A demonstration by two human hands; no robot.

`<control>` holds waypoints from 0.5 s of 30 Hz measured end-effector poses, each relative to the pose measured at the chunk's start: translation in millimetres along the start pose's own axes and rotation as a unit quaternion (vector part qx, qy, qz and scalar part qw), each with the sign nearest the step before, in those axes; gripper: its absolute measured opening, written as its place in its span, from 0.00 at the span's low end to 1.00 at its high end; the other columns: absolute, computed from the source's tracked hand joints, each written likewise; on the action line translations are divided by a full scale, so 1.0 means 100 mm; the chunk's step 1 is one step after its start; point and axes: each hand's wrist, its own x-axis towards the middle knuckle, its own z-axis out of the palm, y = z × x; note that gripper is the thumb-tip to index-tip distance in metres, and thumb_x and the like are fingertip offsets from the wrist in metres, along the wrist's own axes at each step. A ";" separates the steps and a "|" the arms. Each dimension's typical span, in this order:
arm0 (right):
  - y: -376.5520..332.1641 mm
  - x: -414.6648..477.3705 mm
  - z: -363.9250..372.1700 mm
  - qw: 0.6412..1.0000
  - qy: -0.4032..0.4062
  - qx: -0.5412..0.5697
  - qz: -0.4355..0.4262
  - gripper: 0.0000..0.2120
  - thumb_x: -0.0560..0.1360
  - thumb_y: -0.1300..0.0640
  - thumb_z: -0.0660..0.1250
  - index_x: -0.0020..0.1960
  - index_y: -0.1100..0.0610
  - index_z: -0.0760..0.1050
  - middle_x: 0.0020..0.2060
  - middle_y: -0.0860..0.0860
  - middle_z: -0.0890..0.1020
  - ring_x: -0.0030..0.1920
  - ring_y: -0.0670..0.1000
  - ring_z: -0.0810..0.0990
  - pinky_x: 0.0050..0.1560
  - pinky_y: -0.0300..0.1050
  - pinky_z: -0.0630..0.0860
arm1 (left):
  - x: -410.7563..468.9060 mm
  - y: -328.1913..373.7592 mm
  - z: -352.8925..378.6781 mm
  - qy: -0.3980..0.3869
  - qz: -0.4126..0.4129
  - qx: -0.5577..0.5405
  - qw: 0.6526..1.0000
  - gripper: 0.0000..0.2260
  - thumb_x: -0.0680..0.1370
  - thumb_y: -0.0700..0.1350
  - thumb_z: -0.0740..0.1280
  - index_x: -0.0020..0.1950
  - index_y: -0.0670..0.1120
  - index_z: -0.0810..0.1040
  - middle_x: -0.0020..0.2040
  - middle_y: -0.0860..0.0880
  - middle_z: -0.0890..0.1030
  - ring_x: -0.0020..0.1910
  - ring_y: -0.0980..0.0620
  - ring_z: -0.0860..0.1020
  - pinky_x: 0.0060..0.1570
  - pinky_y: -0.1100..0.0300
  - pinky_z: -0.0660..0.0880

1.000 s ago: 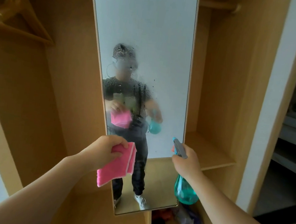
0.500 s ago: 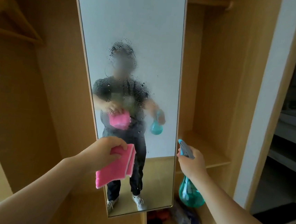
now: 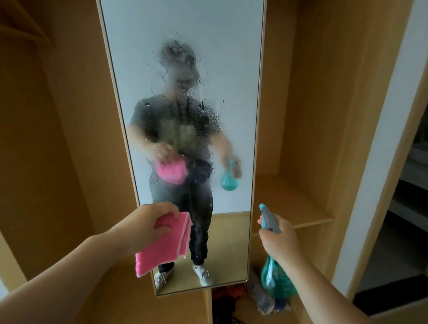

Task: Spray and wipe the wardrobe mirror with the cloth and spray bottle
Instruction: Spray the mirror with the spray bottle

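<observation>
At 7 o'clock the left hand [image 3: 147, 223] pinches a folded pink cloth [image 3: 165, 246], which hangs before the mirror's lower part. The mirror [image 3: 184, 28], at 12, is beaded mid-pane with droplets [image 3: 198, 118]. At 4 o'clock the right hand [image 3: 278, 242] curls its fingers round the neck of the teal spray bottle [image 3: 277, 280].

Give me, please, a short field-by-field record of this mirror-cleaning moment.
mirror: tall, thin-framed, set in a wooden wardrobe
glass: middle misted with droplets; top looks dry
left hand: grips a folded pink cloth in front of the lower mirror; cannot tell whether it touches the glass
right hand: holds a teal bottle, nozzle toward the mirror
wiping: seemingly not begun, droplets unsmeared
</observation>
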 end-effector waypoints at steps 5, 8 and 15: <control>0.22 -0.07 0.08 0.999 -0.008 -0.014 0.036 0.14 0.74 0.64 0.61 0.55 0.50 0.75 0.49 0.53 0.81 0.31 0.49 0.73 0.26 0.34 0.67 | -0.12 -0.09 0.22 -0.013 -0.021 -0.011 1.000 0.16 0.78 0.41 0.64 0.51 0.65 0.69 0.48 0.63 0.77 0.45 0.62 0.76 0.39 0.69 0.74; 0.32 -0.12 0.15 0.999 -0.018 -0.015 0.048 0.14 0.74 0.65 0.61 0.54 0.50 0.76 0.47 0.52 0.81 0.32 0.49 0.74 0.26 0.34 0.68 | -0.18 -0.13 0.33 -0.017 -0.031 -0.018 0.999 0.16 0.78 0.40 0.64 0.51 0.65 0.70 0.48 0.64 0.77 0.45 0.62 0.76 0.38 0.70 0.73; 0.46 -0.16 0.27 0.998 -0.015 -0.029 0.054 0.12 0.73 0.63 0.64 0.47 0.45 0.74 0.44 0.45 0.80 0.36 0.47 0.78 0.27 0.31 0.70 | -0.29 -0.20 0.54 -0.025 -0.045 -0.025 0.998 0.14 0.78 0.41 0.64 0.54 0.61 0.72 0.49 0.61 0.78 0.45 0.61 0.76 0.40 0.68 0.75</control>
